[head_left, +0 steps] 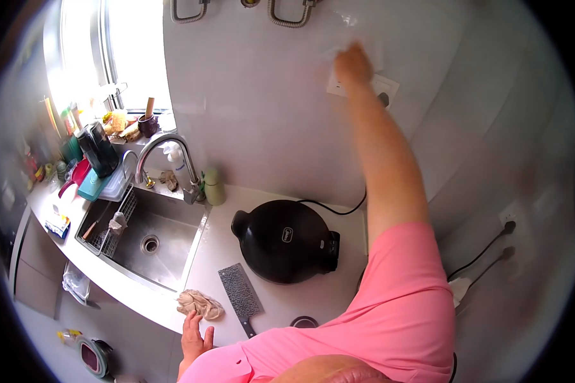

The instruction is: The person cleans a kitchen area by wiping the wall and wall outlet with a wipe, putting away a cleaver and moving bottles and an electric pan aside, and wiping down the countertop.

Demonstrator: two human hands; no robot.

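Observation:
My right hand (353,64) is raised against the grey wall, just above the white socket plate (384,88). It is smeared by motion, so what it holds, if anything, cannot be made out. My left hand (195,339) rests low near the counter's front edge, fingers apart and holding nothing, just below a crumpled beige cloth (200,304). To the right of the cloth, a cleaver (239,290) with a dark handle lies flat on the counter. A round black electric appliance (286,241) stands closed on the counter behind the cleaver.
A steel sink (166,255) with a curved faucet (163,138) lies to the left. Beside the faucet stands a green bottle (213,186). Containers and a black jug (98,150) crowd the far-left counter. A black cord (338,211) runs behind the appliance.

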